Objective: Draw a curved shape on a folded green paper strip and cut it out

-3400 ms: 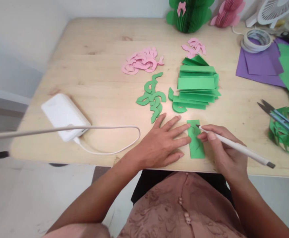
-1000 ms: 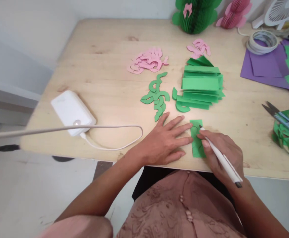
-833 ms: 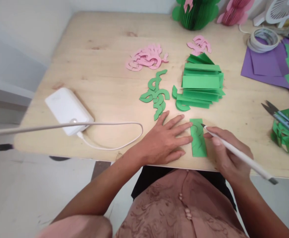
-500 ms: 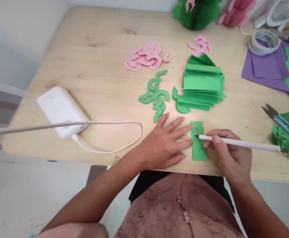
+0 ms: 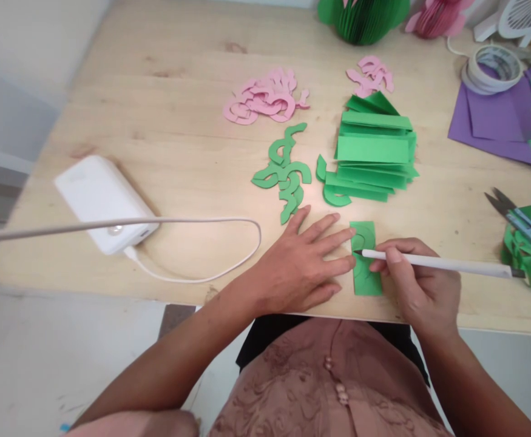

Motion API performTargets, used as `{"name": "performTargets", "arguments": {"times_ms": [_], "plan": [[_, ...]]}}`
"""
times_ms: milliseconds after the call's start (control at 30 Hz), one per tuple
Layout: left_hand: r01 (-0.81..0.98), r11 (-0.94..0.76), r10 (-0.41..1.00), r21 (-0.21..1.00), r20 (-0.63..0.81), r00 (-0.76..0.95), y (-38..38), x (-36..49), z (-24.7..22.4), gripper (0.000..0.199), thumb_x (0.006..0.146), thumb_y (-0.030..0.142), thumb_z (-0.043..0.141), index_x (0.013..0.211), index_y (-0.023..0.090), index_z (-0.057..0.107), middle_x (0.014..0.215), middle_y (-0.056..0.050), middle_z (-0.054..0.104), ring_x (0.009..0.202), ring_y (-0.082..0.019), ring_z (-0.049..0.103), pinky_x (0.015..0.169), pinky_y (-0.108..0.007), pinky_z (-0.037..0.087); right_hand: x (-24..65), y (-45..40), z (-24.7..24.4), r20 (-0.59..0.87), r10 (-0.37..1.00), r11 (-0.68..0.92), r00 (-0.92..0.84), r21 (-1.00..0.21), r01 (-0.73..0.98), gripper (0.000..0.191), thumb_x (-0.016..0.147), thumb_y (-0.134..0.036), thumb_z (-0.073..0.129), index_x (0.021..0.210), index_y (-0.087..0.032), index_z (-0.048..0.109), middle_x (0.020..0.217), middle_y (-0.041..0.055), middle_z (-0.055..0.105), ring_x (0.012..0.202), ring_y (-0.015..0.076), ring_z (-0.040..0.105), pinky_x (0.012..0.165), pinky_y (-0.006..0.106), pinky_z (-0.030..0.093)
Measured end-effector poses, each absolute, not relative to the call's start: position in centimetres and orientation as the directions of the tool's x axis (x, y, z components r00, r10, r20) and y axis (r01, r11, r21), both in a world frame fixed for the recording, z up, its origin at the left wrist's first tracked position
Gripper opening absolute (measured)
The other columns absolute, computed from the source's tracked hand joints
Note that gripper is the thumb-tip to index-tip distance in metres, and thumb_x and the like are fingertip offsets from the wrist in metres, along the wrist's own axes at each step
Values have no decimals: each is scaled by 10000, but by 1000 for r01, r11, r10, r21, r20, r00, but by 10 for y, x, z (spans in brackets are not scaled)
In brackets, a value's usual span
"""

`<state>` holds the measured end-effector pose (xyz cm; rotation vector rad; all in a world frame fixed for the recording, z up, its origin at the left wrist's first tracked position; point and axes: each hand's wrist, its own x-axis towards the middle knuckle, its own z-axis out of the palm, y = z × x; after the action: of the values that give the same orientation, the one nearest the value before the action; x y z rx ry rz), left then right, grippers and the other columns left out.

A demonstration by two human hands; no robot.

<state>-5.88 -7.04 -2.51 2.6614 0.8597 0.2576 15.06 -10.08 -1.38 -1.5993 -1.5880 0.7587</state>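
over green strip: tip of white pen, pinched by right hand; at strip's left edge: left hand, spread.

A pale wooden table is spreading across most of the view, a few brown knots dotting its top and its near left corner curving smoothly. A whitish wall is rising to the left of the table, turning greyer lower down. Pale floor is showing below the table's near edge, where a small dark brown patch is peeking out. Soft light is brightening the table's middle.
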Motion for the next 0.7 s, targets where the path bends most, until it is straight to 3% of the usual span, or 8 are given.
{"name": "performTargets", "arguments": {"times_ms": [700], "plan": [[536,-762,594,362,65,801,-70,-59,-24,380,905,395,516,1264,275,556,1508,-69,380,1425,-334,237,1135,-634,99,149,-101,-13,113,993,77,29,-818,570,143,902,-269,556,820,-198,648,628,-14,662,517,100,584,455,195,448]]}}
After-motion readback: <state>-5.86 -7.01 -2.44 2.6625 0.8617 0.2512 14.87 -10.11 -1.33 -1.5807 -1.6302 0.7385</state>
